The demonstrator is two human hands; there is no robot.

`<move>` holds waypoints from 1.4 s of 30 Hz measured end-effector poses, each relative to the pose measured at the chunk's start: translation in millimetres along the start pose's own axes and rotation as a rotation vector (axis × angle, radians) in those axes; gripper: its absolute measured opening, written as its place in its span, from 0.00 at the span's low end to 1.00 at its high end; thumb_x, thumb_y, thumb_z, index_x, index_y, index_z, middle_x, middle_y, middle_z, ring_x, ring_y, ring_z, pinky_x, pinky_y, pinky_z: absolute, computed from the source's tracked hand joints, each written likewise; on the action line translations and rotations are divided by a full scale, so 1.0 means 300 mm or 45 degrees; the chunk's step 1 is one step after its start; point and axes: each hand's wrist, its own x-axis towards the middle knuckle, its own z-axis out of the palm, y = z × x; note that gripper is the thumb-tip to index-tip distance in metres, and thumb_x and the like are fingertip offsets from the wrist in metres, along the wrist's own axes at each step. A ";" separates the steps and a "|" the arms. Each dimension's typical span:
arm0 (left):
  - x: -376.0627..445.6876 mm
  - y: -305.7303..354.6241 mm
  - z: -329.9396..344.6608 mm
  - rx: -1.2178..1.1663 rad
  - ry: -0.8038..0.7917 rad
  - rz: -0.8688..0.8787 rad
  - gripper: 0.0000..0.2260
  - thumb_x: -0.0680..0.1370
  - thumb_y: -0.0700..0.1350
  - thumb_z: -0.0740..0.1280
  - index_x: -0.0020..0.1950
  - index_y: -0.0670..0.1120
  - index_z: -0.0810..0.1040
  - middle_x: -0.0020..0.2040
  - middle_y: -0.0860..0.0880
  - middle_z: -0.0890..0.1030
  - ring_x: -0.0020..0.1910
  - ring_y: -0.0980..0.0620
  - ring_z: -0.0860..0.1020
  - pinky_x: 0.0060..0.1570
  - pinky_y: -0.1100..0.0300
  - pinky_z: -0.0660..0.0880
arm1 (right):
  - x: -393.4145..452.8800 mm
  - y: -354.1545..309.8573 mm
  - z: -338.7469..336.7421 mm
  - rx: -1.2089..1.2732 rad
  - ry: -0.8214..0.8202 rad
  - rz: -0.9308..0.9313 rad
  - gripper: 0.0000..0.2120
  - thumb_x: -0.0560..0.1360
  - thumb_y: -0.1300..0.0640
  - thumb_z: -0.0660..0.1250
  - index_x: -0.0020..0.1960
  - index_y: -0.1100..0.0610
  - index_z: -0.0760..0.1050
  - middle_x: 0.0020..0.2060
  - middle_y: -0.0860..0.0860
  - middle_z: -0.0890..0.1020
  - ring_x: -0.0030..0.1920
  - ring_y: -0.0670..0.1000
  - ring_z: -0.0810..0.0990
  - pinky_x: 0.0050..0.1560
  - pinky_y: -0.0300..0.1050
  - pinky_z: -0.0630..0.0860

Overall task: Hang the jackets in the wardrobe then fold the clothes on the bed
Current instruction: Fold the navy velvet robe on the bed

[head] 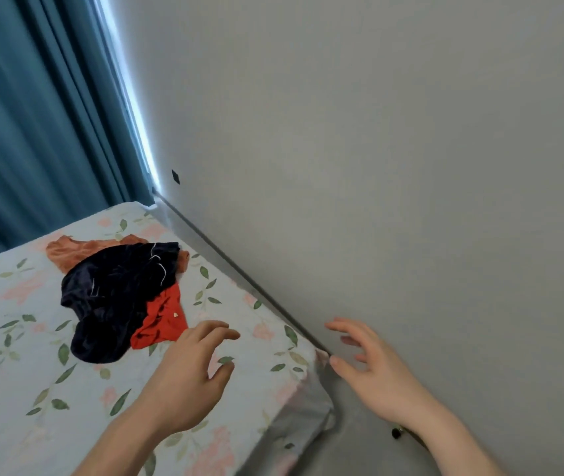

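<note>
We observed both the left hand (pixel 187 383) and right hand (pixel 373 369) spread and holding nothing above the floral-sheeted bed (pixel 33 389), where a navy garment (pixel 115 297) overlay red (pixel 162 321) and orange clothes (pixel 74 252), its tag unreadable, beside grey wall (pixel 376 132) and teal curtain (pixel 33 115).

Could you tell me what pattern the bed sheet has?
The bed sheet is pale with pink flowers and green leaves, seen in the head view.

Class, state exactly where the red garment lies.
In the head view, the red garment lies on the bed, partly under the dark garment, just beyond the left hand.
</note>
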 end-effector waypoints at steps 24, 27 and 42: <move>0.725 0.378 0.388 -0.012 -0.063 -0.167 0.23 0.81 0.54 0.66 0.75 0.64 0.66 0.81 0.63 0.55 0.79 0.58 0.56 0.78 0.57 0.58 | 0.511 0.535 -0.626 -0.112 -0.097 0.024 0.24 0.79 0.47 0.67 0.72 0.32 0.67 0.75 0.28 0.60 0.75 0.32 0.62 0.77 0.47 0.64; 0.739 0.407 0.390 -0.020 0.045 -0.317 0.22 0.81 0.53 0.66 0.75 0.63 0.66 0.81 0.64 0.54 0.79 0.59 0.56 0.77 0.57 0.60 | 0.671 0.565 -0.690 -0.108 -0.218 -0.044 0.24 0.79 0.47 0.67 0.71 0.31 0.67 0.74 0.27 0.60 0.72 0.31 0.64 0.76 0.46 0.66; 0.626 0.156 0.240 -0.012 0.375 -0.843 0.21 0.81 0.53 0.68 0.71 0.66 0.67 0.79 0.64 0.58 0.77 0.55 0.62 0.73 0.56 0.64 | 1.186 0.211 -0.375 -0.164 -0.782 -0.469 0.25 0.79 0.44 0.65 0.74 0.34 0.64 0.77 0.31 0.58 0.76 0.35 0.60 0.79 0.45 0.60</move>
